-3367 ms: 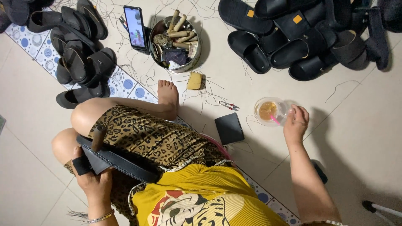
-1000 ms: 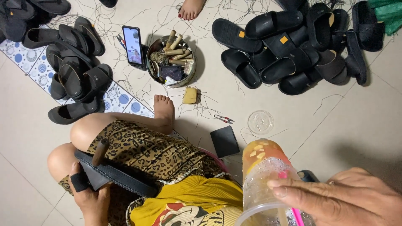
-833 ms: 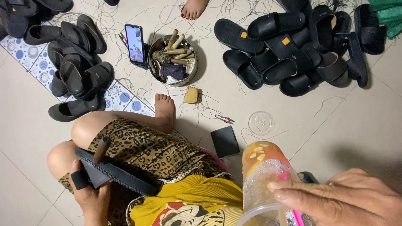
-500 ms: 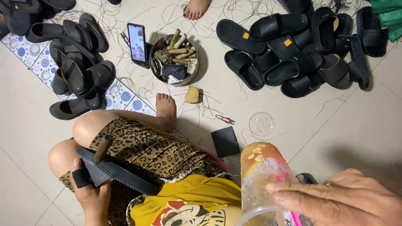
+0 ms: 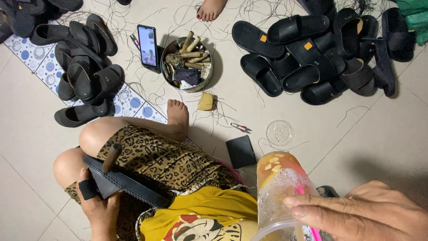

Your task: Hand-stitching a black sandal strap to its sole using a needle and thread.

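Fingers [image 5: 312, 209] of the right hand [image 5: 370, 214] lie pressed together across the clear plastic cup [image 5: 278, 192], wrapped around its upper wall; the cup sits low in view, close to the camera, holding a yellowish drink with fruit bits, foam and a pink straw. Over on the other side, the left hand [image 5: 100, 205], wearing a black finger guard, grips the edge of the long black rubber sandal sole [image 5: 129, 185] lying across the leopard-print lap, with a brown wooden-handled tool [image 5: 111, 157] standing out of it.

Around them on the pale tiled floor [image 5: 356, 134]: a big heap of black slide sandals [image 5: 321, 53] at upper right, a smaller stack of black sandals [image 5: 82, 71] at upper left. Between the two piles sits a round metal tin [image 5: 187, 64] full of tools, with a black smartphone [image 5: 148, 45] propped just beside it. Near the bare foot lie a small yellow block [image 5: 206, 101], small thread snips [image 5: 241, 128] and a clear round plastic lid [image 5: 280, 132].
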